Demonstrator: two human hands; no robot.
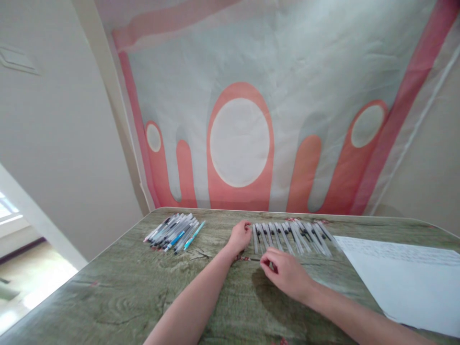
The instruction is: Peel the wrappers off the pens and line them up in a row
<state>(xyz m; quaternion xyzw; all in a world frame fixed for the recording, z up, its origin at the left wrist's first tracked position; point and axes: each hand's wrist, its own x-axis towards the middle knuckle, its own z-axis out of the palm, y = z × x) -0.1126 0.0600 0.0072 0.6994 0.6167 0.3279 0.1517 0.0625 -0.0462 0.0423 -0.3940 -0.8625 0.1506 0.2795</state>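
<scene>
- Take the row of pens [286, 238] as landmark: clear barrels with dark grips, laid side by side on the wood-patterned table [118, 292], more slanted and crowded toward the right end.
- Find the left hand [240, 238] just beside the row's left end, fingers curled in, fingertips close to the outermost pen; cannot tell whether pinching, touching or just short of it.
- Find the right hand [285, 272] on the near side of the row, thumb and forefinger curled toward each other; see a thin dark line at the fingertips, but cannot tell pen from table print, nor confirm any grip.
- Left of the row, well apart, see a loose pile of pens [174, 232], with a blue pen [176, 240] on top and a turquoise pen [194, 235] along the right edge.
- Right of the row, close to its end, see a sheet of paper [406, 282].
- Could roll or skew the leftmost pens through a sideways brush of the left fingertips.
- Could knock near ends out of line by advancing the right hand too low.
- Might shift the sheet by pushing the row rightward.
</scene>
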